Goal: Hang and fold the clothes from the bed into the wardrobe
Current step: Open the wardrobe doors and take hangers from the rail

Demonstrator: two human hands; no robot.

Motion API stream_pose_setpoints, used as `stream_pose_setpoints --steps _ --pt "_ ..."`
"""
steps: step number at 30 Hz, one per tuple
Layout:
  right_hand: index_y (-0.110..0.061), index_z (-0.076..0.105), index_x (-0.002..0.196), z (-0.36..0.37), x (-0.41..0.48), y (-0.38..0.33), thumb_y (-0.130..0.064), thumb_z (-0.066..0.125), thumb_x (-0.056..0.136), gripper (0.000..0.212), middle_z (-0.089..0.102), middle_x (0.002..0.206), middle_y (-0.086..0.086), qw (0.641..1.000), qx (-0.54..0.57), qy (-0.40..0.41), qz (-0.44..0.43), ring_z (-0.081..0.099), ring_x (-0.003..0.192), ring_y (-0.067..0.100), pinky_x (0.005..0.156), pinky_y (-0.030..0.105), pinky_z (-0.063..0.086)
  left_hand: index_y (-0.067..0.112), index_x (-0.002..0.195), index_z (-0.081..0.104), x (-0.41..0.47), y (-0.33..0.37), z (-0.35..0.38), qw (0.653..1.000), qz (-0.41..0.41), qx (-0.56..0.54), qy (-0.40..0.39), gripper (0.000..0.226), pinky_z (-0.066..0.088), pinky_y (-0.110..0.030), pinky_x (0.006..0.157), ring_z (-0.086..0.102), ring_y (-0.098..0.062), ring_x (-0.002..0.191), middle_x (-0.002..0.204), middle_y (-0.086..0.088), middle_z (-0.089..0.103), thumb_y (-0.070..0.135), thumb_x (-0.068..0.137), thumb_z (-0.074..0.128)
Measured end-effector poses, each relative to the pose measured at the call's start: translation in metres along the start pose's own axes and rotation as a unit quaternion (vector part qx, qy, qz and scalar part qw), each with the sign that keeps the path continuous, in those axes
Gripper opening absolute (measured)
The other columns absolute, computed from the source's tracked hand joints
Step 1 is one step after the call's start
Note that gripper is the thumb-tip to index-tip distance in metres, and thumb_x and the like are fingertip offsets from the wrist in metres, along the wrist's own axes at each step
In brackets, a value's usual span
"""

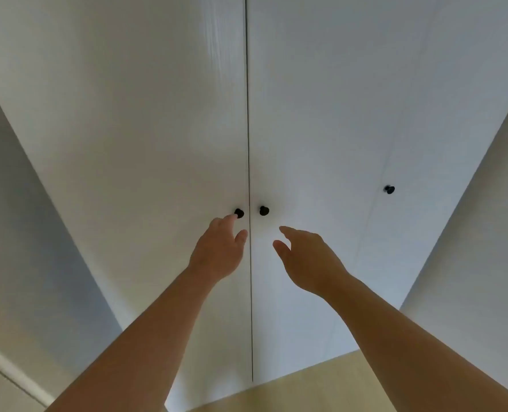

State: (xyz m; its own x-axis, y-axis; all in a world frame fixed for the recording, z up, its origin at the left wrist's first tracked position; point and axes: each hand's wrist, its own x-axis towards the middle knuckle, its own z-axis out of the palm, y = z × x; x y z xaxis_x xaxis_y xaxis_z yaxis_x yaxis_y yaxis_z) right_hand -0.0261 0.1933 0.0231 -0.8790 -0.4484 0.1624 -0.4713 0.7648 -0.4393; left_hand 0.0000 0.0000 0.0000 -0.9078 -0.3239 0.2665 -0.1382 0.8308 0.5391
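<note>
wardrobe [157, 129] doors closed, no clothes seen; left hand [218, 252] fingertip at left knob [239, 213], right hand [305, 258] spread, empty; task barely started.

We're in a home interior, a bedroom-type rm. Main clue: a tall white matte flat-door wardrobe [157, 144], doors closed, taking up most of what we see. Its fittings are domestic, i.e. small round black knobs: one [239, 213] just left of the wardrobe's centre seam, one [264, 210] just right of it, and a third [389, 189] further right. Plain pale grey painted walls flank the wardrobe, left [23, 233] & right [485, 233]. Below the wardrobe's base we see pale beige wood-look flooring [321, 391]. Low on the wall left of the wardrobe runs a white skirting strip [8, 370].
</note>
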Motion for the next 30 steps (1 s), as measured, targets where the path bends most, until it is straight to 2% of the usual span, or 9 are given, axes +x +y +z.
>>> stream_pose_setpoints --steps 4,9,17,22,24,26,28,29,30 --pt "-0.020 0.038 0.154 0.008 0.024 0.002 -0.041 0.036 0.108 0.050 0.053 0.148 0.003 1.000 -0.002 -0.024 0.000 0.049 0.136 0.022 0.108 0.038 0.042 0.020 0.156 0.030 0.029 -0.004 0.011 0.999 -0.014 -0.012 -0.030 0.056 0.039 -0.036 0.108 0.047 -0.024 0.136 0.155 -0.007 0.039 0.039 0.105 0.044" --pt "-0.020 0.038 0.153 0.016 0.043 0.001 -0.042 0.037 0.108 0.050 0.053 0.147 0.003 1.000 -0.003 -0.029 -0.012 0.050 0.135 0.023 0.106 0.038 0.043 0.016 0.154 0.035 0.052 -0.005 0.022 0.999 -0.017 -0.021 -0.034 0.055 0.036 -0.035 0.111 0.044 -0.022 0.139 0.155 -0.005 0.039 0.036 0.104 0.049" --pt "-0.017 0.049 0.143 0.016 0.052 0.006 -0.038 0.038 0.108 0.042 0.061 0.136 0.005 0.999 0.011 -0.034 -0.014 0.056 0.125 0.024 0.100 0.037 0.046 0.017 0.141 0.049 0.050 -0.010 0.032 0.999 -0.034 -0.031 -0.001 0.043 0.039 -0.025 0.097 0.054 -0.017 0.121 0.141 0.002 0.051 0.013 0.098 0.051" --pt "-0.019 0.040 0.152 0.016 0.050 0.001 -0.040 0.040 0.107 0.050 0.052 0.149 0.004 0.995 0.074 -0.064 -0.006 0.050 0.136 0.023 0.109 0.034 0.041 0.019 0.129 0.058 0.019 -0.007 0.028 0.999 -0.019 -0.033 0.026 0.034 0.044 -0.027 0.092 0.057 -0.012 0.100 0.124 0.007 0.059 0.014 0.096 0.054" --pt "-0.018 0.037 0.154 0.013 0.048 -0.005 -0.039 0.040 0.108 0.051 0.049 0.152 0.004 0.991 0.113 -0.062 -0.016 0.048 0.137 0.023 0.108 0.030 0.038 0.020 0.123 0.062 0.001 -0.006 0.027 0.998 -0.013 -0.040 0.049 0.028 0.048 -0.027 0.089 0.058 -0.011 0.094 0.114 0.009 0.062 0.015 0.096 0.055" --pt "-0.016 0.044 0.148 0.009 0.047 -0.014 -0.035 0.040 0.108 0.044 0.057 0.142 0.005 0.985 0.154 -0.066 -0.033 0.055 0.128 0.026 0.096 0.025 0.041 0.022 0.115 0.065 -0.017 -0.005 0.025 0.996 -0.003 -0.047 0.073 0.020 0.046 -0.019 0.079 0.059 -0.007 0.089 0.105 0.009 0.064 0.017 0.098 0.056" --pt "-0.019 0.058 0.115 0.009 0.045 -0.022 -0.029 0.040 0.107 0.022 0.066 0.106 0.002 0.974 0.204 -0.085 -0.039 0.062 0.097 0.024 0.075 0.023 0.043 0.023 0.109 0.067 -0.035 -0.005 0.021 0.995 0.000 -0.051 0.089 0.016 0.039 -0.009 0.073 0.059 -0.003 0.086 0.100 0.011 0.065 0.018 0.099 0.056" --pt "-0.019 0.056 0.098 0.008 0.042 -0.026 -0.027 0.040 0.107 0.020 0.062 0.088 -0.001 0.970 0.220 -0.090 -0.045 0.058 0.081 0.020 0.065 0.023 0.040 0.024 0.107 0.067 -0.043 -0.004 0.019 0.994 0.001 -0.052 0.097 0.015 0.038 -0.007 0.072 0.059 -0.002 0.085 0.098 0.012 0.065 0.018 0.099 0.055" --pt "-0.016 0.055 0.092 0.009 0.038 -0.028 -0.027 0.040 0.107 0.024 0.057 0.079 -0.002 0.969 0.225 -0.092 -0.051 0.053 0.072 0.017 0.060 0.024 0.038 0.025 0.104 0.067 -0.050 -0.003 0.017 0.993 0.002 -0.052 0.102 0.015 0.038 -0.006 0.072 0.060 -0.001 0.085 0.096 0.013 0.066 0.018 0.100 0.055"
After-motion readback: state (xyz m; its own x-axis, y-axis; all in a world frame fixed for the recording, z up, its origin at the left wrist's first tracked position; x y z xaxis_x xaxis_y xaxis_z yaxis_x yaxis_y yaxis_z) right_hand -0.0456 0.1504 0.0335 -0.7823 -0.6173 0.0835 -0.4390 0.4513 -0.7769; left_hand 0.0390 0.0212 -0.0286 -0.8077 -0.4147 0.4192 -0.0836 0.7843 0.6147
